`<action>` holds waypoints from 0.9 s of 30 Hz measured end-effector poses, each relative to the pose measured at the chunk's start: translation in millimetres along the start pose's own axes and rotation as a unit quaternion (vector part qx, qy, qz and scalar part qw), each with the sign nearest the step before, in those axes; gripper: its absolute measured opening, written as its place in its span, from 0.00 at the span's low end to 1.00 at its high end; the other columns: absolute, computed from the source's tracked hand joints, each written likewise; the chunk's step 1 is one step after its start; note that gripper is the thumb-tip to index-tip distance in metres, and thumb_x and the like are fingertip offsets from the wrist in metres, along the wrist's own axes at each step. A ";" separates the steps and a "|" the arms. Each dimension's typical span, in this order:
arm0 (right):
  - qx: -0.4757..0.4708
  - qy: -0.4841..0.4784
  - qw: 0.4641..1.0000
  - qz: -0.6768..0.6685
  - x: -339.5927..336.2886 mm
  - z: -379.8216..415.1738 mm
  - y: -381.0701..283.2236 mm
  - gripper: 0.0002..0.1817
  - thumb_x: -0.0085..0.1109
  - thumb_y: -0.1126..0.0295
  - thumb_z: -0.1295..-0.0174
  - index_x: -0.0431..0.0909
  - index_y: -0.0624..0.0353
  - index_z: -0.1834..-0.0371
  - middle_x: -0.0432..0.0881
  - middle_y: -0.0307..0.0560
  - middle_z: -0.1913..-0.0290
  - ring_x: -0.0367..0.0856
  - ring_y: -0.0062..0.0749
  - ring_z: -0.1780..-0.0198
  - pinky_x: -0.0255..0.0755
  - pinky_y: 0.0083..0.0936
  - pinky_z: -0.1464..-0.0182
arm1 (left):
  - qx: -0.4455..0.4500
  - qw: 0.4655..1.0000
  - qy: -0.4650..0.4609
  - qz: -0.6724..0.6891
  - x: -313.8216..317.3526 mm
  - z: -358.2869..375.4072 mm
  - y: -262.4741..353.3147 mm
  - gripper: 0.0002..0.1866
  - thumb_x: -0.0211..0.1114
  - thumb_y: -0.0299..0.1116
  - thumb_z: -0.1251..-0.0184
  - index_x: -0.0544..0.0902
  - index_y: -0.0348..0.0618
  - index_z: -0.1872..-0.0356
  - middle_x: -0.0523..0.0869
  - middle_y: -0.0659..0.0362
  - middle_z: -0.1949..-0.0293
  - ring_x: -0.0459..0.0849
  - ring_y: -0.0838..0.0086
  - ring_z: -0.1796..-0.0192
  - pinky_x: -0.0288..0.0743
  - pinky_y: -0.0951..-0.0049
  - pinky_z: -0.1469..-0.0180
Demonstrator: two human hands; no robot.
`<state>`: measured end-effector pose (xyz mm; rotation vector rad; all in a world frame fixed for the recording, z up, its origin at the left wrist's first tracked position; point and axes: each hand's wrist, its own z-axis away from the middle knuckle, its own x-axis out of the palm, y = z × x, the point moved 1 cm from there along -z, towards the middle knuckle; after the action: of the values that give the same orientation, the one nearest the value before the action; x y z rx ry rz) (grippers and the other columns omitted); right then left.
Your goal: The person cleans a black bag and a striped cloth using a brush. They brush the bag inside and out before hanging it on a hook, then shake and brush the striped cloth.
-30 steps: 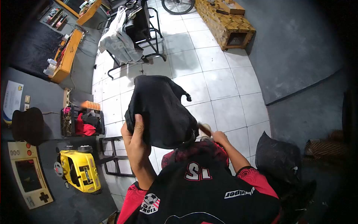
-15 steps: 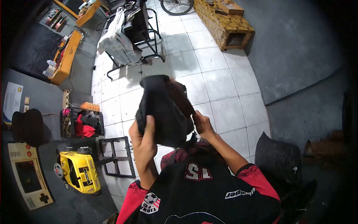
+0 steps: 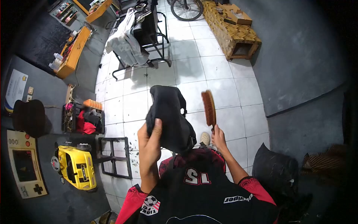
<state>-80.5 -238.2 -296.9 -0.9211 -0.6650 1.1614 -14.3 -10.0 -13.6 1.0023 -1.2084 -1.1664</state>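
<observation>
My left hand (image 3: 150, 143) grips the near left side of a black fabric bag (image 3: 168, 117), thumb laid across its front. The bag is held up in front of my chest, with dark straps or buckles along its right edge. To its right, my right hand (image 3: 219, 138) is closed round the handle of a brush (image 3: 209, 107). Reddish-brown bristles face left toward the bag, and the brush stands upright, apart from it. My right-hand fingers partly hide the handle.
A chair (image 3: 145, 30) draped with a light cloth stands ahead. At left are a yellow toy car (image 3: 76, 168), a black frame (image 3: 115, 173) and a crate (image 3: 69, 125) of items. A woven bench (image 3: 235, 35) stands far right, a dark cushion (image 3: 274, 164) near right.
The brush has moved right, away from the bag, and is now fully visible beside it. The bag has shifted slightly right and toward me; the camera view has shifted a little.
</observation>
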 end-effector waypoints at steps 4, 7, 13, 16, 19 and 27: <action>-0.204 -0.054 0.975 -0.066 40.9 49.8 -107.9 0.25 0.36 0.46 0.32 0.70 0.59 0.67 0.64 0.32 0.81 0.61 0.15 0.80 0.57 0.17 0.79 | -0.012 0.994 -0.093 -0.057 10.9 2.1 -7.3 0.15 0.56 0.36 0.32 0.77 0.31 0.60 0.79 0.63 0.68 0.73 0.83 0.67 0.66 0.82 0.63; -0.300 -0.127 0.944 -0.054 57.7 46.9 -126.3 0.30 0.38 0.43 0.34 0.71 0.64 0.59 0.66 0.32 0.81 0.63 0.13 0.80 0.57 0.15 0.80 | 0.027 0.992 -0.101 -0.076 15.6 4.8 2.6 0.15 0.54 0.36 0.30 0.77 0.31 0.57 0.77 0.66 0.70 0.70 0.85 0.68 0.66 0.83 0.66; -0.170 0.002 0.916 0.364 16.5 -43.9 35.0 0.26 0.44 0.45 0.36 0.77 0.59 0.66 0.81 0.52 0.72 0.80 0.49 0.69 0.71 0.38 0.67 | 0.091 0.985 -0.026 0.146 2.9 5.7 36.3 0.14 0.55 0.34 0.31 0.77 0.31 0.54 0.82 0.57 0.64 0.80 0.78 0.65 0.72 0.80 0.62; 0.030 -0.039 0.840 0.541 -19.7 -25.8 78.4 0.28 0.42 0.44 0.38 0.79 0.61 0.66 0.81 0.60 0.66 0.78 0.58 0.60 0.71 0.47 0.59 | 0.115 0.983 0.012 0.143 3.1 6.4 41.7 0.14 0.56 0.35 0.32 0.78 0.31 0.57 0.82 0.57 0.65 0.80 0.79 0.66 0.72 0.80 0.63; 0.064 -0.016 0.853 0.518 -28.8 -13.4 95.5 0.29 0.41 0.44 0.37 0.78 0.63 0.68 0.81 0.60 0.66 0.79 0.58 0.60 0.70 0.46 0.58 | 0.093 0.988 -0.035 0.120 -5.2 -0.8 35.7 0.14 0.56 0.35 0.32 0.78 0.30 0.56 0.82 0.58 0.64 0.78 0.80 0.64 0.71 0.81 0.61; -0.157 0.012 0.968 -0.194 25.2 52.6 -92.5 0.15 0.44 0.62 0.31 0.70 0.60 0.72 0.66 0.36 0.81 0.62 0.16 0.81 0.58 0.18 0.79 | 0.034 0.997 -0.060 -0.022 3.5 -10.1 12.8 0.14 0.54 0.36 0.30 0.77 0.31 0.60 0.77 0.66 0.70 0.70 0.85 0.67 0.65 0.84 0.65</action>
<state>-73.9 -211.9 -191.0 -1.0122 -0.9795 0.7051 -2.9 -11.8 -1.6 1.0274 -1.3342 -1.2419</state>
